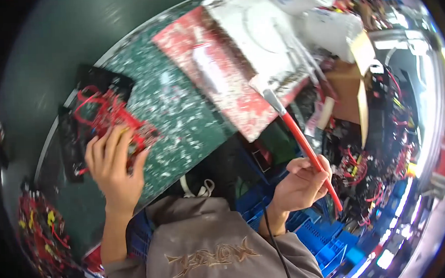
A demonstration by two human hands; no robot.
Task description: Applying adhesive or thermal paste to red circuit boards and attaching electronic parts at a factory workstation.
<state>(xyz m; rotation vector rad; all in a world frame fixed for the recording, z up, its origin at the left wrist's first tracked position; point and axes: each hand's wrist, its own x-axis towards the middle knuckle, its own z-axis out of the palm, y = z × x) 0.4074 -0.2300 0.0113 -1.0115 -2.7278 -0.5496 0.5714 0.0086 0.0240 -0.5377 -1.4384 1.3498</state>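
My left hand (112, 166) rests at the left side of the green worktop, its fingers curled over the near end of a red circuit board with red wires (109, 113). The thumb lies along the board's right side. Beneath and beside the board are black flat parts (103, 80). In my right hand (301, 185) I hold a brush (302, 138) by its red handle, between thumb and fingers. Its metal collar and pale bristles point up and left, over the edge of a white-spattered red board.
The green worktop (182, 126) is spattered white. On it lie the red board (241, 108) and a white sheet (250, 36). White tubs (332, 32) and a cardboard box (347, 91) stand at the right. Wired boards (40, 236) are heaped lower left; blue crates (321, 239) sit lower right.
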